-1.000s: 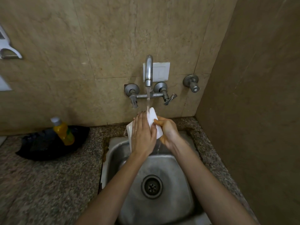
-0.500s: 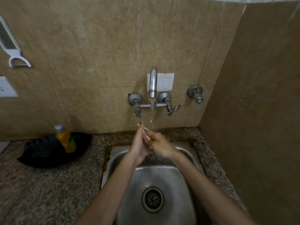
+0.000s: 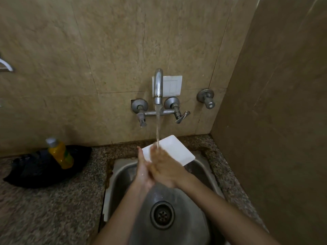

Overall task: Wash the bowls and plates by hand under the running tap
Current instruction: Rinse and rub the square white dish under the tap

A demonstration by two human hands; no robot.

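White square plate [image 3: 174, 150] with rounded corners held over the far rim of the stainless steel sink [image 3: 200, 175], under the tap [image 3: 158, 86] stream, gripped at its left edge by the left hand [image 3: 143, 171], right hand [image 3: 165, 167] laid flat on it, fingers blurred, speckled granite counter [image 3: 53, 206] at left.

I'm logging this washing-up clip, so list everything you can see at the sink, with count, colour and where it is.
plate: one, white, square, held over the back of the sink under the water
tap: one, grey metal, on the wall above the sink, running
tap handles: two, grey metal, either side of the spout
valve: one, grey metal, on the wall right of the tap
switch plate: one, white, on the wall behind the spout
sink: one, steel, set in the counter
drain: one, dark metal, sink bottom
bottle: one, yellow with grey cap, left on the counter
bag: one, black, under the bottle
counter: one, speckled granite
left hand: one, at the plate's left edge
right hand: one, blurred, on the plate
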